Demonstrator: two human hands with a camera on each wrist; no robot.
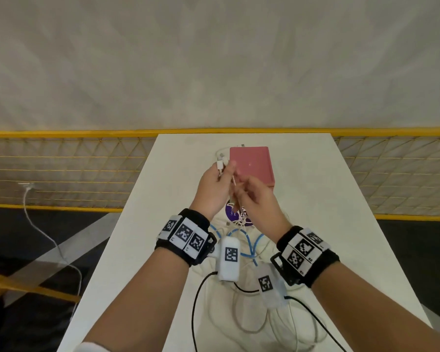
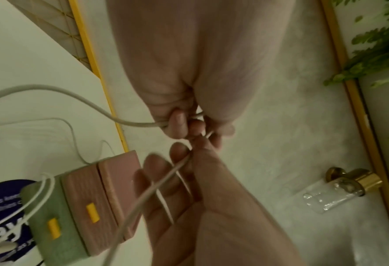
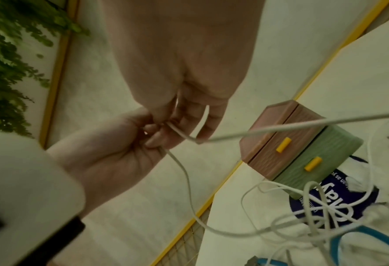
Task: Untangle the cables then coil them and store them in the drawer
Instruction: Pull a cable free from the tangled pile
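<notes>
A thin white cable (image 2: pixel 86 100) runs between both hands above the white table (image 1: pixel 315 199). My left hand (image 1: pixel 225 171) grips it, with a white USB plug (image 1: pixel 220 164) sticking out above the fist. My right hand (image 1: pixel 239 189), just right of the left, pinches the same cable (image 3: pixel 280 127), which loops across its fingers (image 2: pixel 157 172). Below the hands lies a tangle of white cables (image 3: pixel 325 216) with a blue cable (image 1: pixel 249 240) among them. The small drawer unit (image 1: pixel 252 165) stands behind the hands, with a pink drawer (image 3: pixel 275 144) over a green drawer (image 3: pixel 314 162). Both are closed and have yellow handles.
The tangle lies on a white cloth bag with a round blue print (image 3: pixel 339 196). Black leads (image 1: pixel 196 301) trail from the wrist cameras near the table's front. A yellow mesh railing (image 1: pixel 61 171) runs behind the table, with another white cable (image 1: pixel 26 199) hanging on it.
</notes>
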